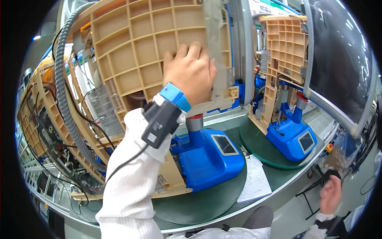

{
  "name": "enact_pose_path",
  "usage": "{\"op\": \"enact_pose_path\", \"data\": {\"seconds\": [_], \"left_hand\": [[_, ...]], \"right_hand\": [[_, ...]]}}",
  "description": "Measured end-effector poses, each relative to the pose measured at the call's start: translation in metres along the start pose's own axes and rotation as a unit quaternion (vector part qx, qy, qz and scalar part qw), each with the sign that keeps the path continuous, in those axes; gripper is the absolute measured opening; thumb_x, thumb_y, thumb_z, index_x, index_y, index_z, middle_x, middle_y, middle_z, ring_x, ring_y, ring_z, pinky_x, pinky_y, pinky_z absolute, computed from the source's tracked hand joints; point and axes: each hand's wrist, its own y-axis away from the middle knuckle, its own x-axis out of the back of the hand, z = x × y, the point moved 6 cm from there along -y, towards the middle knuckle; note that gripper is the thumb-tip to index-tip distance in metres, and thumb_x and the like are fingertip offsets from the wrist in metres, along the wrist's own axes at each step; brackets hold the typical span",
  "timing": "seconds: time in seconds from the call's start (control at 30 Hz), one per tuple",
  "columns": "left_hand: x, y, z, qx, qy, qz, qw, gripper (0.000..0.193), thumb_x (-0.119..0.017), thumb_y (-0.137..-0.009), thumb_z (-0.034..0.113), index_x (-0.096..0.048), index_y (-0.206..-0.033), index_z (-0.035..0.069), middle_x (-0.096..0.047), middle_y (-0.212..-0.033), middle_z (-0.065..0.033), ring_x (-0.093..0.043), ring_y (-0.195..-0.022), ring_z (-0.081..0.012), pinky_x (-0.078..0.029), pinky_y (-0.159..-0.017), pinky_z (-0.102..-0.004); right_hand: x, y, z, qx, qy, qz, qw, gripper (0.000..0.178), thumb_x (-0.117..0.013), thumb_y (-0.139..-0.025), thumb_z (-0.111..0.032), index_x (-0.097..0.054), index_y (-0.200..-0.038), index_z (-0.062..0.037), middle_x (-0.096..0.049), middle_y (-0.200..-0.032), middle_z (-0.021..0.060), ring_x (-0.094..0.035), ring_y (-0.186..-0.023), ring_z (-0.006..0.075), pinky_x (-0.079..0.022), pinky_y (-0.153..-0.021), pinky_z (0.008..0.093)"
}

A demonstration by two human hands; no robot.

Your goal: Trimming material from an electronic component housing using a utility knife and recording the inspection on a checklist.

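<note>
My left hand lies over the tan gridded panel of the nearer machine. Its bent fingers are apart and press against the ribs, beside a strip of translucent film. A blue wrist strap and a small black device with a cable sit on that wrist. At the lower right, away from the machines, is my right hand with its fingers curled. A dark thing shows at those fingertips; what it is, and whether they grip it, is unclear. Below the panel stands a blue base with a small dark screen.
A second similar machine with a blue base stands at the right on a green round plate. Papers lie between the two bases. A ribbed grey hose arches at left near loose cables. A large dark panel rises at right.
</note>
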Motion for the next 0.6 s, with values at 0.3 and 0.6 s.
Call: {"op": "enact_pose_path", "data": {"seconds": [0.3,0.6], "left_hand": [[0.005,0.018,-0.034,-0.065,0.081,0.027,0.994,0.040,-0.067,-0.084,0.010,-0.070,-0.123,0.007,-0.068,-0.122,-0.0074,-0.065,-0.110,-0.0259,-0.047,-0.089,-0.0423],[0.006,0.018,-0.030,-0.068,0.113,0.075,0.988,0.047,-0.069,-0.078,0.011,-0.070,-0.125,0.007,-0.068,-0.123,-0.0060,-0.066,-0.108,-0.0240,-0.047,-0.090,-0.0400]], "right_hand": [[-0.441,-0.018,-0.022,0.433,0.335,-0.436,0.714,0.043,-0.057,-0.098,0.001,-0.059,-0.141,0.0021,-0.066,-0.123,0.0223,-0.064,-0.114,0.0376,-0.050,-0.100,0.0397],[-0.539,-0.048,-0.035,0.719,0.439,-0.251,0.476,0.056,-0.063,-0.082,-0.006,-0.066,-0.137,-0.0088,-0.064,-0.127,0.0013,-0.057,-0.110,0.0246,-0.049,-0.094,0.0383]]}}
